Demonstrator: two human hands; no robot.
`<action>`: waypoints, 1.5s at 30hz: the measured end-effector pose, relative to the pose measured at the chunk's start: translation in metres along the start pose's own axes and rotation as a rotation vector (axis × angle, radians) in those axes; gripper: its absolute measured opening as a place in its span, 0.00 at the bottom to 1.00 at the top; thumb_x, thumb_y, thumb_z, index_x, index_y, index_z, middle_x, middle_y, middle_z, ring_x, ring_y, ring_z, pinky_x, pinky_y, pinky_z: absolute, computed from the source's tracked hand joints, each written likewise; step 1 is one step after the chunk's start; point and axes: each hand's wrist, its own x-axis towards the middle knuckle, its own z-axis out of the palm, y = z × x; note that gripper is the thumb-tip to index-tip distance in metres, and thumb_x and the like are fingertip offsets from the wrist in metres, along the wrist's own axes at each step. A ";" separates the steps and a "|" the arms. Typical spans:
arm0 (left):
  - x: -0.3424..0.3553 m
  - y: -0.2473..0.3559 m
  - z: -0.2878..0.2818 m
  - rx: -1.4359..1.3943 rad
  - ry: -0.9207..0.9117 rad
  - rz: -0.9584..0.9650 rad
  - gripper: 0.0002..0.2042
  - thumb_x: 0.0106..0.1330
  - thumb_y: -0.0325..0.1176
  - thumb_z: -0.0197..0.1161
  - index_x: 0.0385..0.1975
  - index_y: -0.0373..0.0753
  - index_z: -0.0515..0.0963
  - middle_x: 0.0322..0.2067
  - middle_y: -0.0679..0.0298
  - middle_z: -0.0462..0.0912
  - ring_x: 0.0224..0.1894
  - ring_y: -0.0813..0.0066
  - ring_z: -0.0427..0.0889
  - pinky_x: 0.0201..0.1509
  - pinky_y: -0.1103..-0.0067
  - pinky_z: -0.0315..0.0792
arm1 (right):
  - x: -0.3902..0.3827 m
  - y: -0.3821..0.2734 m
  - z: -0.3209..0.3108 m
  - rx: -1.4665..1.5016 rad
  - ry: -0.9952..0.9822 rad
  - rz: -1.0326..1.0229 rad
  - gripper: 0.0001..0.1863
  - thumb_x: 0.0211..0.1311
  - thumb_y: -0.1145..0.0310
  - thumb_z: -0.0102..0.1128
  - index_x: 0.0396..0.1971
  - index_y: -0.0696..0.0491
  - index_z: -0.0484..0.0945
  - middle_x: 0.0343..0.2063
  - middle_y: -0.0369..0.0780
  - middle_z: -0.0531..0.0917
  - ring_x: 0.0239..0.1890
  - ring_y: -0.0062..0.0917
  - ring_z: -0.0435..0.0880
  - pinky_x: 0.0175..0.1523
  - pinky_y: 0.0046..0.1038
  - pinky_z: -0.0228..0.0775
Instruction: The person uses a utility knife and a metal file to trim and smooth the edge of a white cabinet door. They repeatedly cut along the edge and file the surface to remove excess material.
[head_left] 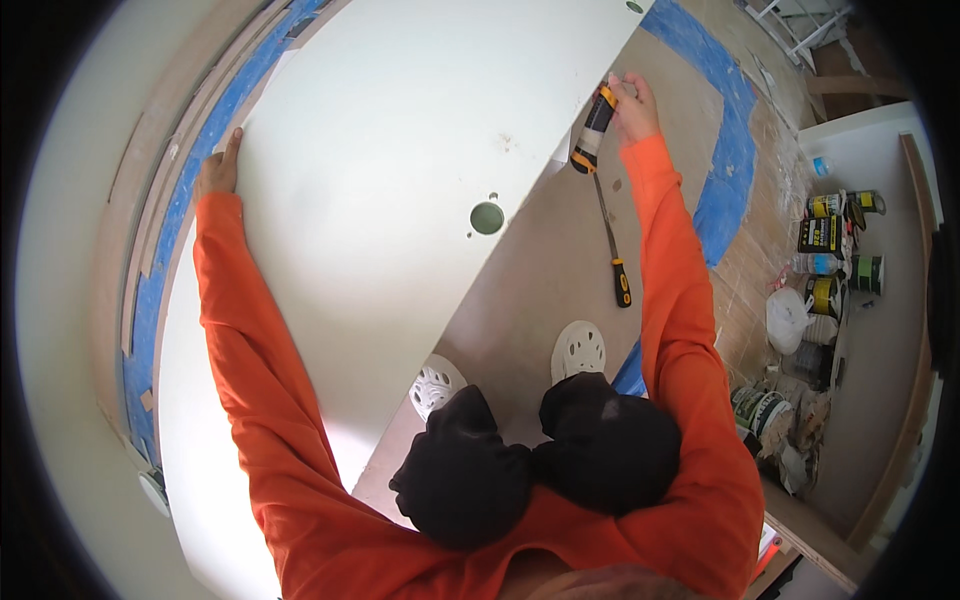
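A large white panel (pixel 385 150) with a round hole (pixel 487 218) slants across the view in front of me. At its left edge my left hand (pixel 218 172) is closed, thumb on the face and fingers partly hidden. Beside the right edge, my right hand (pixel 634 108) has its fingers bent round the upper end of a black-and-orange hand tool (pixel 597 125) with a pale middle band. What kind of tool it is, I cannot make out. Just below lies a screwdriver (pixel 622 283) with a long thin shaft and a black-and-yellow handle.
Beige floor covering (pixel 520 290) is edged with blue tape (pixel 727 185). My white clogs (pixel 578 350) stand close to the panel. To the right, several cans (pixel 825 295), bottles and a white plastic bag (pixel 788 320) line a wooden-edged recess. A white rack (pixel 800 28) is at the far right.
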 end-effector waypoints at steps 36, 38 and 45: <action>-0.023 0.010 0.013 -0.038 -0.001 0.059 0.41 0.60 0.74 0.41 0.38 0.37 0.83 0.37 0.57 0.84 0.40 0.64 0.81 0.45 0.72 0.71 | -0.088 0.007 -0.019 -0.714 0.201 -0.609 0.09 0.63 0.70 0.63 0.38 0.60 0.80 0.31 0.38 0.84 0.31 0.19 0.85 0.36 0.20 0.73; -0.025 0.008 0.014 -0.024 0.044 0.088 0.41 0.60 0.73 0.40 0.40 0.38 0.83 0.38 0.57 0.84 0.41 0.64 0.81 0.46 0.71 0.71 | -0.087 0.006 -0.018 -0.641 0.203 -0.594 0.08 0.62 0.71 0.63 0.38 0.59 0.81 0.31 0.38 0.84 0.31 0.19 0.85 0.35 0.20 0.73; -0.034 0.010 0.011 -0.025 0.074 0.078 0.41 0.60 0.73 0.41 0.46 0.38 0.82 0.41 0.56 0.84 0.44 0.64 0.82 0.50 0.71 0.71 | -0.047 0.013 -0.038 -0.539 0.223 -0.442 0.09 0.65 0.74 0.57 0.42 0.62 0.78 0.34 0.39 0.83 0.35 0.22 0.83 0.43 0.24 0.78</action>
